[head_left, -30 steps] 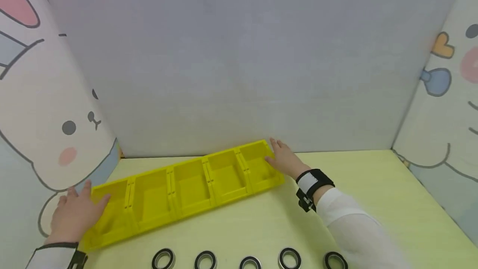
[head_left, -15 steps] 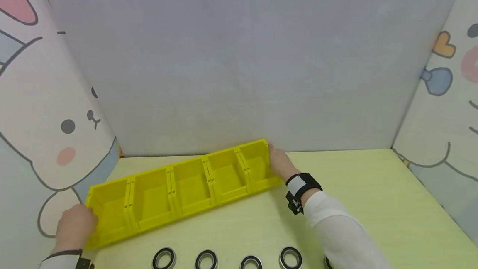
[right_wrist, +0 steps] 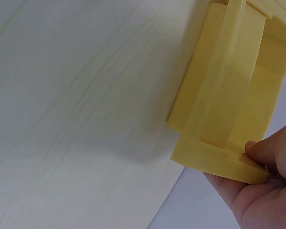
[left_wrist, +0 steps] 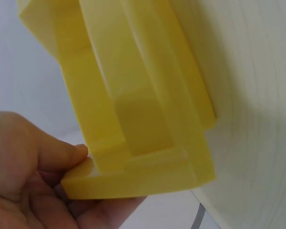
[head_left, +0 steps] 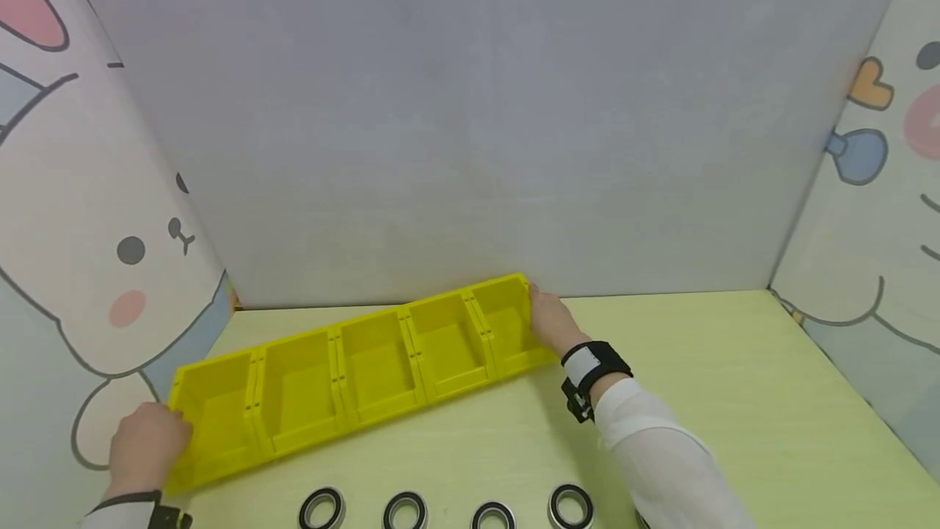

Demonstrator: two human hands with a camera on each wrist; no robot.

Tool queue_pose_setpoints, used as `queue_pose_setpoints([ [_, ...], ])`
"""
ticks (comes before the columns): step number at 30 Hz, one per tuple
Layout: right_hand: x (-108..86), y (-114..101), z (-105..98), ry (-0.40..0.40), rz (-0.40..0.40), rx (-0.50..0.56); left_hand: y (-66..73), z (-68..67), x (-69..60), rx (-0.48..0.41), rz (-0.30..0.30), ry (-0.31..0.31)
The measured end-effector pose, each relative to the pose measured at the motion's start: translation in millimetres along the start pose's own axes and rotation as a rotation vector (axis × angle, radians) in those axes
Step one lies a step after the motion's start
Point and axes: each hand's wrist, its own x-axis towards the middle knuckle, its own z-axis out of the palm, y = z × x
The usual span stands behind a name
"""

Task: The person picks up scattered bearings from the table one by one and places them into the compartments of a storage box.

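Observation:
A yellow bin with several compartments (head_left: pixel 374 370) stands at a slant on the table, its right end farther back. My left hand (head_left: pixel 149 446) grips its left end; in the left wrist view the thumb of the left hand (left_wrist: pixel 43 176) lies on the end wall (left_wrist: pixel 133 183) with the fingers beneath. At the other end my right hand (head_left: pixel 556 322) holds the bin. The right wrist view shows the right hand (right_wrist: pixel 264 183) pinching the end wall (right_wrist: pixel 214 162) between thumb and fingers. The compartments look empty.
Several black-rimmed metal rings lie in a row near the front edge of the view, among them one at the left (head_left: pixel 321 508) and one at the right (head_left: pixel 571 506). A grey wall (head_left: pixel 470 121) stands behind the table, with cartoon-printed panels at both sides.
Both hands have closed round the ends of the bin, where their fingers were spread a second ago. The bin has hardly moved. The right forearm has shifted left over the rightmost ring.

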Motion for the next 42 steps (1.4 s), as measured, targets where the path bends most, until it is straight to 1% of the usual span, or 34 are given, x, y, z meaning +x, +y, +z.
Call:
queue_pose_setpoints([
  [5, -5.4, 11, -4, -0.008, -0.001, 0.009, 6.5, 6.3, 0.4, 0.017, 0.012, 0.009],
  [8, -8.3, 19, -6, -0.009, 0.004, -0.005, 12.9, 8.5, -1.2, 0.029, 0.038, 0.017],
  [11, -12.9, 26, -11, -0.007, 0.015, -0.012, 18.4, 9.6, -2.7, 0.041, 0.099, 0.026],
  [15, -20.7, 35, -18, -0.011, 0.029, -0.025, 26.5, 12.7, -3.9, 0.05, 0.164, 0.059],
  [17, -24.7, 41, -21, -0.015, 0.036, -0.026, 31.5, 15.1, -4.0, 0.049, 0.185, 0.077],
  [21, -31.8, 52, -28, -0.018, 0.034, -0.04, 43.9, 20.0, -4.7, 0.033, 0.201, 0.088],
  [25, -37.8, 64, -33, -0.019, 0.037, -0.06, 55.6, 25.2, -4.9, -0.009, 0.206, 0.086],
  [30, -44.9, 77, -37, -0.007, 0.037, -0.076, 64.8, 33.7, -2.3, -0.026, 0.235, 0.11],
  [34, -50.4, 87, -41, -0.012, 0.059, -0.065, 73.1, 38.8, -2.4, -0.038, 0.264, 0.135],
  [36, -53.1, 93, -44, -0.015, 0.067, -0.062, 78.7, 40.8, -3.4, -0.052, 0.272, 0.133],
  [38, -54.7, 99, -46, -0.009, 0.058, -0.065, 83.5, 41.4, -4.2, -0.064, 0.277, 0.13],
  [42, -58.9, 111, -47, 0.024, 0.014, -0.089, 92.4, 43.2, -4.8, -0.07, 0.291, 0.132],
])
